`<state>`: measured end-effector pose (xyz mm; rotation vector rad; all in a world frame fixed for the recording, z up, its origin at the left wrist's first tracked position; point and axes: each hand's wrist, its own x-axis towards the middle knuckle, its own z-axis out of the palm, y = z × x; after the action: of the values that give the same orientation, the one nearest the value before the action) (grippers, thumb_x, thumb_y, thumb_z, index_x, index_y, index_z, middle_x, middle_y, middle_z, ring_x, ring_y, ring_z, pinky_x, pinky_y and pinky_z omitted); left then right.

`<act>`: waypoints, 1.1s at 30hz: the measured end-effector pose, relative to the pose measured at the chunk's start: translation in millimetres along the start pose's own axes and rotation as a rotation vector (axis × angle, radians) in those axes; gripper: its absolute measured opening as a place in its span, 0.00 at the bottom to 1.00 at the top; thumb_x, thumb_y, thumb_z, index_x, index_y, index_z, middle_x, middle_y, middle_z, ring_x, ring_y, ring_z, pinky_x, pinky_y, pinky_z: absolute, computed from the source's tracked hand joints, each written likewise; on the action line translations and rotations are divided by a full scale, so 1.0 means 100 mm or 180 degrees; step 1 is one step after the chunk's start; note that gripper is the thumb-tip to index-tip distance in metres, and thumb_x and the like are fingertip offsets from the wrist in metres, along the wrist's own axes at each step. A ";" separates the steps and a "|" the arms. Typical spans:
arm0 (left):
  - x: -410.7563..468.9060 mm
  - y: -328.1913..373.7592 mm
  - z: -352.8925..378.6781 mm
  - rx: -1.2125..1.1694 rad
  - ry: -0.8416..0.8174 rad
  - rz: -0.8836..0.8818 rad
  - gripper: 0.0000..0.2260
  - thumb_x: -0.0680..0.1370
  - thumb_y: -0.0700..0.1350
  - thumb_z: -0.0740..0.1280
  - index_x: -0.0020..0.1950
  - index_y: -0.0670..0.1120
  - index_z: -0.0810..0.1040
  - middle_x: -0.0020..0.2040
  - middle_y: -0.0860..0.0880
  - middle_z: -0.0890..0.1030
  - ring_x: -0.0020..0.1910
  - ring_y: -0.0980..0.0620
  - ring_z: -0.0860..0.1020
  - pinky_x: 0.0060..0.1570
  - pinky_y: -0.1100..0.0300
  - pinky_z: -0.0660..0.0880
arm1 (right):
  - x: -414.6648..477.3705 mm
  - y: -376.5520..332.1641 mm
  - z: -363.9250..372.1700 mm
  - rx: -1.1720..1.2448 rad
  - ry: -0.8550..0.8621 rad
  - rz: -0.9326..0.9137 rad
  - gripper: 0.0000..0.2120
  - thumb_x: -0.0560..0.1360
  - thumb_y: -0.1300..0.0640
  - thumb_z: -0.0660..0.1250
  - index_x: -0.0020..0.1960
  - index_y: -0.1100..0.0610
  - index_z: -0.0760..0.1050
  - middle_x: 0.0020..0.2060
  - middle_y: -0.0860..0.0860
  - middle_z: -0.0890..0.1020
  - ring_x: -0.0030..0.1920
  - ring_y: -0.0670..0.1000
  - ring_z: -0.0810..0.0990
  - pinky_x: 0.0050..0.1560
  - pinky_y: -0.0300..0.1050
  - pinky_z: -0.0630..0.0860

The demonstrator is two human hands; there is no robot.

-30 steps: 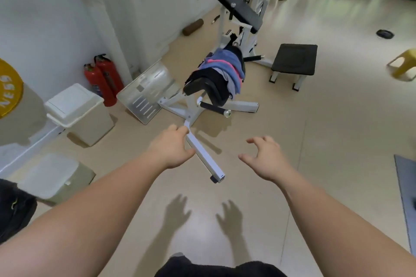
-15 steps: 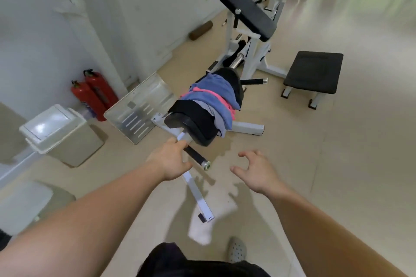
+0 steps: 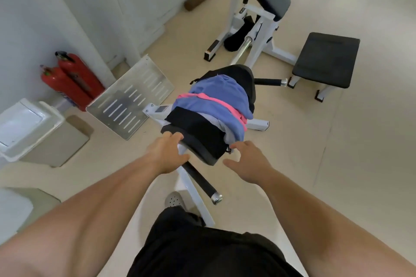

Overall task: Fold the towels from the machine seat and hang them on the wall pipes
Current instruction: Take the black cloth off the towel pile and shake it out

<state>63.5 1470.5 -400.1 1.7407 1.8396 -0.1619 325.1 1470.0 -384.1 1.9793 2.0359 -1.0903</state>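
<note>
A pile of towels lies on the black padded machine seat point(image 3: 199, 149): a blue towel point(image 3: 216, 94) with a pink one point(image 3: 217, 103) showing through it, a black towel point(image 3: 198, 127) nearest me, and a pale one point(image 3: 227, 134) underneath. My left hand point(image 3: 166, 153) rests with its fingertips on the seat's near left edge, beside the black towel. To the right of the seat, my right hand point(image 3: 245, 162) is spread, with its fingertips just at the black towel's hanging corner. Neither hand holds anything. No wall pipes are in view.
A black-gripped handle bar point(image 3: 200, 180) juts toward me below the seat. Left of the machine are a leaning metal slotted plate point(image 3: 132, 99), two red fire extinguishers point(image 3: 72, 78) and a white bin point(image 3: 33, 128). A black stool point(image 3: 326, 58) stands at the right.
I have stepped closer to the machine. Both hands moved forward from mid-air to the near end of the seat, the left onto its edge, the right up to the black towel.
</note>
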 end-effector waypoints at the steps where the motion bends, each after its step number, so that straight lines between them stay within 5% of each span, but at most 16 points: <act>1: 0.10 -0.07 -0.03 -0.0031 -0.0059 0.0016 0.31 0.75 0.61 0.68 0.75 0.52 0.66 0.66 0.46 0.71 0.61 0.44 0.75 0.59 0.50 0.75 | 0.09 -0.09 0.01 -0.0024 -0.0064 0.0010 0.28 0.77 0.40 0.67 0.74 0.48 0.67 0.71 0.51 0.69 0.67 0.55 0.72 0.65 0.49 0.71; 5: 0.46 -0.26 -0.17 -0.0160 -0.0230 0.0052 0.32 0.76 0.58 0.68 0.77 0.53 0.63 0.71 0.45 0.69 0.65 0.42 0.74 0.63 0.48 0.74 | 0.48 -0.38 0.06 -0.0036 -0.0220 -0.0023 0.29 0.77 0.40 0.66 0.75 0.47 0.66 0.72 0.50 0.70 0.67 0.54 0.74 0.67 0.51 0.73; 11: 0.88 -0.36 -0.14 -0.0519 -0.0498 0.0076 0.30 0.80 0.53 0.66 0.81 0.54 0.59 0.80 0.46 0.62 0.74 0.43 0.68 0.71 0.49 0.68 | 1.11 -0.59 0.15 -0.0385 -0.0434 -0.0218 0.33 0.79 0.41 0.65 0.80 0.48 0.59 0.78 0.50 0.62 0.77 0.56 0.63 0.76 0.55 0.64; 17: 1.07 -0.27 0.14 -0.1495 -0.0745 -0.0196 0.26 0.83 0.46 0.63 0.81 0.55 0.60 0.82 0.48 0.58 0.79 0.47 0.60 0.76 0.54 0.57 | 1.60 -0.54 0.20 -0.0671 -0.0553 -0.0465 0.32 0.78 0.44 0.65 0.79 0.47 0.60 0.77 0.51 0.60 0.74 0.57 0.65 0.72 0.54 0.68; 23: 1.02 -0.13 0.37 -0.1282 -0.0531 -0.0439 0.25 0.84 0.43 0.61 0.80 0.57 0.61 0.83 0.50 0.55 0.81 0.46 0.55 0.78 0.53 0.54 | 1.70 -0.41 0.28 -0.0608 -0.0175 -0.0636 0.25 0.78 0.47 0.67 0.73 0.42 0.68 0.65 0.50 0.66 0.67 0.54 0.69 0.66 0.48 0.73; 28: 0.99 -0.03 0.36 -0.0843 -0.0520 -0.0483 0.26 0.85 0.46 0.59 0.81 0.59 0.56 0.83 0.52 0.52 0.80 0.45 0.56 0.75 0.50 0.63 | 1.75 -0.46 0.37 -0.0329 0.0209 -0.0223 0.24 0.76 0.44 0.71 0.69 0.50 0.70 0.62 0.51 0.75 0.61 0.53 0.77 0.60 0.47 0.78; 33: 0.99 -0.03 0.29 -0.0314 -0.0605 -0.0354 0.28 0.84 0.48 0.58 0.82 0.59 0.51 0.83 0.51 0.51 0.79 0.43 0.58 0.71 0.50 0.68 | 1.85 -0.43 0.38 -0.0513 0.0037 -0.0107 0.17 0.74 0.42 0.73 0.56 0.52 0.79 0.51 0.50 0.77 0.52 0.52 0.79 0.55 0.50 0.80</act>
<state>73.4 1542.4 -473.9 1.5033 1.7747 -0.2670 243.4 1608.4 -492.8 1.8841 2.0974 -0.8911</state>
